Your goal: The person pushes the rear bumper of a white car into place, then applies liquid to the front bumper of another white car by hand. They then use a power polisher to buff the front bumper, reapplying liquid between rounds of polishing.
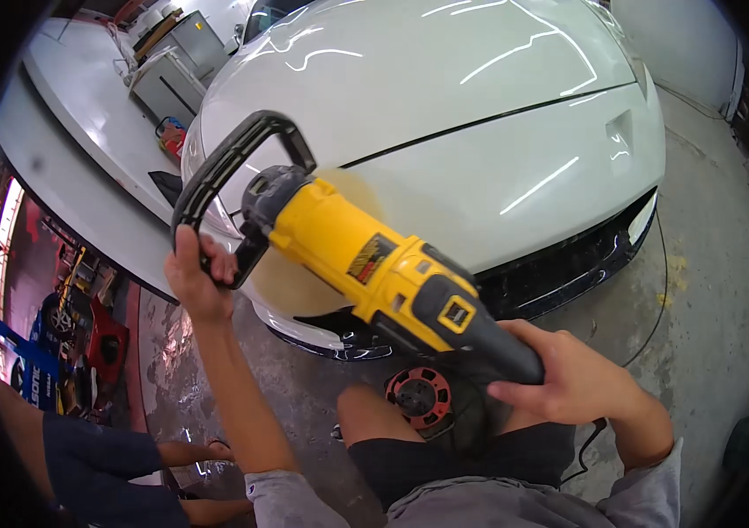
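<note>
A yellow and black car polisher (326, 233) stretches across the middle of the head view, in front of a white car (409, 70). My left hand (200, 277) is closed round its black loop handle (216, 167) at the head end. At the other end, my right hand (568, 374) grips the dark rear handle (506, 352). A pale, motion-blurred round pad (291, 286) shows beneath the tool's head, overlapping the front bumper (524, 189). The polisher's body hides the middle of the pad.
Between my knees on the floor is a red and black cord reel (436, 396). A dark cord (584, 462) hangs below my right hand. Another person's legs (102, 466) are at lower left. Metal cabinets (172, 84) stand at the back left, and a cable (660, 299) runs along the right floor.
</note>
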Motion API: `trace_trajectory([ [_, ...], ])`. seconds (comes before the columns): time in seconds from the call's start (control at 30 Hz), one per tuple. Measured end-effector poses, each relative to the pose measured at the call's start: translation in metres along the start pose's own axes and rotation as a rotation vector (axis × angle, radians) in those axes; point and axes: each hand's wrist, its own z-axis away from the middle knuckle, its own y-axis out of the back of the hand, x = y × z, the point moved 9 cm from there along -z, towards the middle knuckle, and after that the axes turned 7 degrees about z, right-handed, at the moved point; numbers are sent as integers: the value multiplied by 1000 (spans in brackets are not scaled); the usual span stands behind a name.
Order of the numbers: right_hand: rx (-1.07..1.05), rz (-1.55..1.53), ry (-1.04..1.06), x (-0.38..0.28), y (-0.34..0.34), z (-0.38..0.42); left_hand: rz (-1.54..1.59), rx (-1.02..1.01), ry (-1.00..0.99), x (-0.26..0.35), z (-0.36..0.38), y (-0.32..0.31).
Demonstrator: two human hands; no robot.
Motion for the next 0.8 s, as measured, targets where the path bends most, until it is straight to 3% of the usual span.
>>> trace_trajectory([
  [0.13, 122, 55, 14, 25, 25, 22, -8, -10, -16, -12, 5, -45],
  [0.23, 209, 100, -111, 41, 51, 46, -113, 31, 39, -22, 8, -92],
  [0.3, 260, -48, -336, 65, 63, 66, -115, -5, 125, -33, 13, -125],
  [0.43, 370, -8, -418, 128, 58, 88, -117, -164, 109, -51, 35, -160],
  [0.53, 373, 21, -490, 168, 24, 93, -332, -232, -43, -39, 69, -151],
  [0.57, 372, 81, -393, 184, 13, 93, -184, -169, -72, -44, 89, -142],
  [0.63, 372, 157, -300, 209, -4, 95, -315, -192, -325, -19, 122, -129],
  [0.8, 273, 104, -353, 227, -8, 98, -255, -184, -371, -19, 147, -136],
])
